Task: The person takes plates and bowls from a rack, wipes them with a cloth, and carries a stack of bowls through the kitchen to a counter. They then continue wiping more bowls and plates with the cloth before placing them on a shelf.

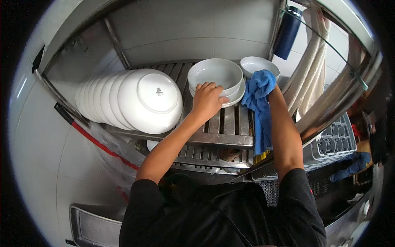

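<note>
My left hand [208,99] is at the near side of a stack of white bowls on the slatted metal shelf. Its fingers curl over the rim of the top bowl [216,71], with the thumb against the outside. A blue cloth [262,85] is bunched in my right hand [272,91], whose fingers are mostly hidden by it; the cloth hangs down past the shelf's front edge. Just behind the cloth sits another white bowl [259,65]. To the left, a row of white plates [150,91] leans on edge, the nearest showing its stamped underside.
Metal posts frame the slatted shelf [214,138], with a lower rack [197,153] beneath. A dark blue bottle [288,33] and pale hanging cloths [314,61] are at the right. Grey dish racks [334,142] stand lower right, near another person's leg [349,166]. A red pole [105,144] leans left.
</note>
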`<action>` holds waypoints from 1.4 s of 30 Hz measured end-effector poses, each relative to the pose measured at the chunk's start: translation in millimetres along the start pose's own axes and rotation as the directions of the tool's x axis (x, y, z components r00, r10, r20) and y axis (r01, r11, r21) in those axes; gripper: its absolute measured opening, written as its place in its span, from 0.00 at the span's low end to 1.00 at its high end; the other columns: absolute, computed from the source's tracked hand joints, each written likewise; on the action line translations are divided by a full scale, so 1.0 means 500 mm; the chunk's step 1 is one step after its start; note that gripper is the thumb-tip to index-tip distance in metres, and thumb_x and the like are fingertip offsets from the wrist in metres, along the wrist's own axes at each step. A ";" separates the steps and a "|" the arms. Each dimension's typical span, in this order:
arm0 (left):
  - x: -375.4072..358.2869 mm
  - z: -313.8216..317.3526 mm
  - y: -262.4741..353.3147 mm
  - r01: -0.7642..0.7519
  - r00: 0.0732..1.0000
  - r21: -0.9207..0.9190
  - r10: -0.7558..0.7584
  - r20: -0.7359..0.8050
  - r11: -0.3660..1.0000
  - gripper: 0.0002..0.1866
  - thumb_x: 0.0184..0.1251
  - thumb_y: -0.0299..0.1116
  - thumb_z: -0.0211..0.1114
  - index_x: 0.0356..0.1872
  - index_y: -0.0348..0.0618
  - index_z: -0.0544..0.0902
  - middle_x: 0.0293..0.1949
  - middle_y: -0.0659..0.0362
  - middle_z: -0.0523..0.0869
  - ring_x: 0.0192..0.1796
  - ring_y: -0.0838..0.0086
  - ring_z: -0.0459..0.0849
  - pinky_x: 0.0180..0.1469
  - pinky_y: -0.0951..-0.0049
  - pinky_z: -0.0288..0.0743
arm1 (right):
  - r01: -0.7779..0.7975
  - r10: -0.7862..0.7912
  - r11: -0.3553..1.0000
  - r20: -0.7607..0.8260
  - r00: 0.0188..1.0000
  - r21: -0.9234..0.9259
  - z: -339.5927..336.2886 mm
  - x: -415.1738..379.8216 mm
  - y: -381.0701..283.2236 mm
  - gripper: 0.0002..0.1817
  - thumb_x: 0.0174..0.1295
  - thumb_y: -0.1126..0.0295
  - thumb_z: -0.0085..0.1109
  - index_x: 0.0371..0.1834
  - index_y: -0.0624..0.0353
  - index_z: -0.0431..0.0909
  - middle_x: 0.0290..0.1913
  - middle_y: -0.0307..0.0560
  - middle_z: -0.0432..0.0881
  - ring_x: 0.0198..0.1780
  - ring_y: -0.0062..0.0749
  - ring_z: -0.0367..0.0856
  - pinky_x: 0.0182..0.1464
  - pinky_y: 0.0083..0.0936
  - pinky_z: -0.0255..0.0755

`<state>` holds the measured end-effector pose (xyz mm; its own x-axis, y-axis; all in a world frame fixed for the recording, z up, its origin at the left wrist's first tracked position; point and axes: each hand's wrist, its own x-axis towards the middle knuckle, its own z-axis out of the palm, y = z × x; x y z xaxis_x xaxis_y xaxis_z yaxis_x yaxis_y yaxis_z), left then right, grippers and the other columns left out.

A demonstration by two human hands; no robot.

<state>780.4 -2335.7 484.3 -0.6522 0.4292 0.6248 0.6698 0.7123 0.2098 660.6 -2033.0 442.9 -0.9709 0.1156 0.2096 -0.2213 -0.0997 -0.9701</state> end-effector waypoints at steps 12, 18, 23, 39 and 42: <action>0.070 -0.007 0.063 -0.027 0.989 -0.094 0.012 -0.149 0.995 0.17 0.57 0.41 0.70 0.25 0.35 0.80 0.32 0.46 0.83 0.37 0.48 0.82 0.40 0.53 0.75 | 0.263 -0.128 0.943 -0.504 0.854 0.206 0.140 -0.215 -0.128 0.22 0.68 0.59 0.57 0.56 0.67 0.76 0.53 0.56 0.80 0.47 0.41 0.83 0.48 0.31 0.78; 0.038 -0.129 0.195 -0.106 0.984 -0.275 0.061 -0.170 0.956 0.16 0.54 0.37 0.74 0.23 0.35 0.78 0.26 0.49 0.81 0.29 0.51 0.82 0.33 0.58 0.74 | 0.360 -0.410 0.840 -0.041 0.911 -0.405 0.095 -0.207 -0.194 0.28 0.70 0.51 0.50 0.57 0.69 0.75 0.47 0.60 0.83 0.46 0.42 0.83 0.49 0.35 0.75; 0.004 -0.182 0.272 -0.452 0.884 -0.503 0.296 -0.361 0.737 0.17 0.51 0.36 0.78 0.25 0.35 0.79 0.22 0.54 0.75 0.24 0.61 0.76 0.27 0.66 0.70 | 0.312 -0.385 0.890 0.183 0.905 0.331 0.122 -0.250 -0.081 0.19 0.73 0.62 0.49 0.59 0.62 0.72 0.53 0.51 0.79 0.52 0.37 0.80 0.55 0.32 0.77; -0.039 -0.193 0.220 -0.574 0.811 0.056 0.577 -0.103 0.817 0.23 0.49 0.43 0.75 0.44 0.42 0.82 0.43 0.57 0.79 0.52 0.65 0.77 0.60 0.55 0.68 | -0.172 0.246 0.828 -0.070 0.967 0.534 0.157 -0.508 -0.268 0.11 0.54 0.68 0.57 0.36 0.64 0.78 0.32 0.45 0.81 0.31 0.30 0.80 0.36 0.24 0.76; -0.060 -0.164 0.188 0.002 0.944 -0.613 -0.204 -0.260 0.790 0.35 0.60 0.46 0.71 0.64 0.40 0.68 0.53 0.51 0.77 0.59 0.64 0.74 0.63 0.60 0.67 | -0.158 0.251 0.850 -0.124 0.960 0.503 0.140 -0.516 -0.263 0.08 0.57 0.69 0.58 0.33 0.63 0.79 0.31 0.42 0.80 0.32 0.27 0.79 0.38 0.21 0.74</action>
<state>891.8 -2327.2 546.9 -0.6603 0.1154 0.7421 0.7452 0.2235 0.6283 934.0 -2118.9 525.0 -0.9763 0.2083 -0.0578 -0.0809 -0.6000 -0.7959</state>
